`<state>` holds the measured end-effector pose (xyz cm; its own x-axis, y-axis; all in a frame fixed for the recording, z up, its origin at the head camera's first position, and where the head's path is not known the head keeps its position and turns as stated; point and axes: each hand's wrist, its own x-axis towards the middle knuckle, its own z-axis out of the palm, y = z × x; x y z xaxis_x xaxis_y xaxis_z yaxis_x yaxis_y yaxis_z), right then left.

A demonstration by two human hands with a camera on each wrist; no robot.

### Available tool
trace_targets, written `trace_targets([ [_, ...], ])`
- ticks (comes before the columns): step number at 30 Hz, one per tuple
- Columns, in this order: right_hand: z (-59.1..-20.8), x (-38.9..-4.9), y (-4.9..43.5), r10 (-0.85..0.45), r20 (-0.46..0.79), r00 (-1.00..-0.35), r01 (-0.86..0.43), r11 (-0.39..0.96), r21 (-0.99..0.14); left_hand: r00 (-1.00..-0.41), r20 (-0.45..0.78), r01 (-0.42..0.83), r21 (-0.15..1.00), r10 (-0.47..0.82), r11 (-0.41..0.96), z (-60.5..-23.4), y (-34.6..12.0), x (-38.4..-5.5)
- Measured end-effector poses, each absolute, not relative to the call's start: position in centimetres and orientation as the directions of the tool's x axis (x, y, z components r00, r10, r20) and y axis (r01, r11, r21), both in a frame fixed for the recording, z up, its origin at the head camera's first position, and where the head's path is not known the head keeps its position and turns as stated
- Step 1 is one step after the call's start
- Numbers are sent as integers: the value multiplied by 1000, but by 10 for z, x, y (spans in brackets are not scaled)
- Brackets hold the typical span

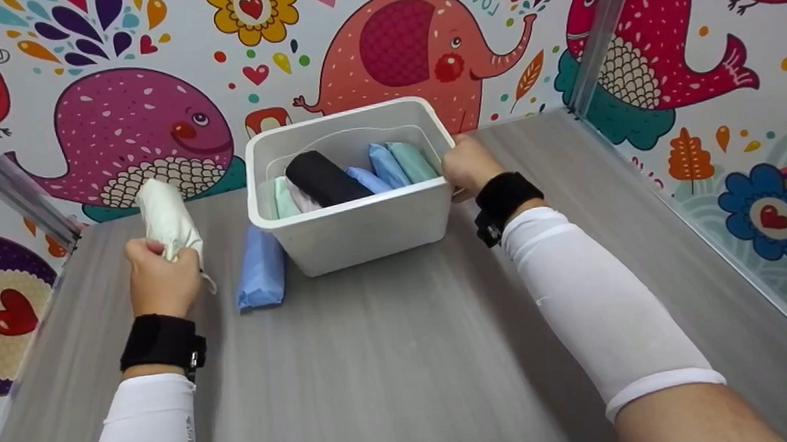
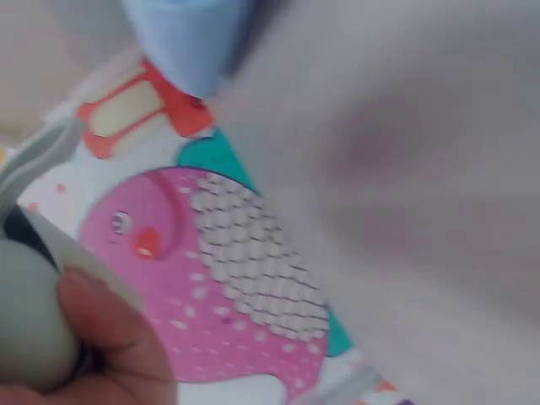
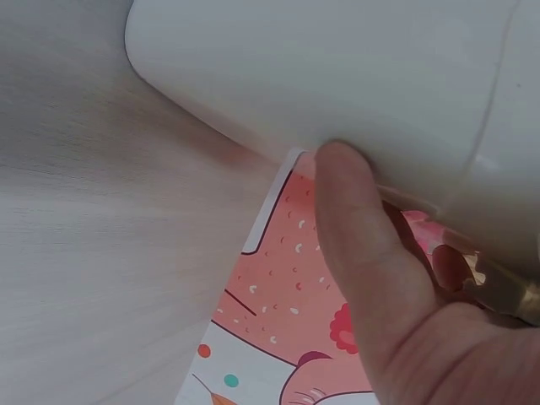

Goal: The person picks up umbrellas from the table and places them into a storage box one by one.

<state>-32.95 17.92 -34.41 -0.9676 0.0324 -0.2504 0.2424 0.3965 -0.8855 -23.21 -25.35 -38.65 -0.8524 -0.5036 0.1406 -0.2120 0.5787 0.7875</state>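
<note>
My left hand (image 1: 163, 278) grips a pale, slim folded umbrella (image 1: 167, 214) above the left of the table; a strap loop hangs from its lower end. In the left wrist view, the thumb lies against its rounded pale end (image 2: 29, 316). My right hand (image 1: 470, 164) holds the right end of a white plastic bin (image 1: 366, 230), thumb against the outer wall in the right wrist view. Inside the bin lie several rolled bundles, among them a black one (image 1: 323, 177), a blue one (image 1: 388, 165) and a green one (image 1: 411, 162). Their lower parts are hidden.
A blue wrapped bundle (image 1: 261, 268) lies on the grey table (image 1: 376, 363), just left of the bin. Behind stands a wall with cartoon animals (image 1: 387, 53). Metal posts (image 1: 606, 28) mark the back corners.
</note>
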Motion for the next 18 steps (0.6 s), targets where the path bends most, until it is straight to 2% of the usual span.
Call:
trace_targets([
  [18, -342, -328, 179, 38, -263, -964, 254, 420, -871, -888, 232, -6, 857, -396, 515, -328, -179, -239],
])
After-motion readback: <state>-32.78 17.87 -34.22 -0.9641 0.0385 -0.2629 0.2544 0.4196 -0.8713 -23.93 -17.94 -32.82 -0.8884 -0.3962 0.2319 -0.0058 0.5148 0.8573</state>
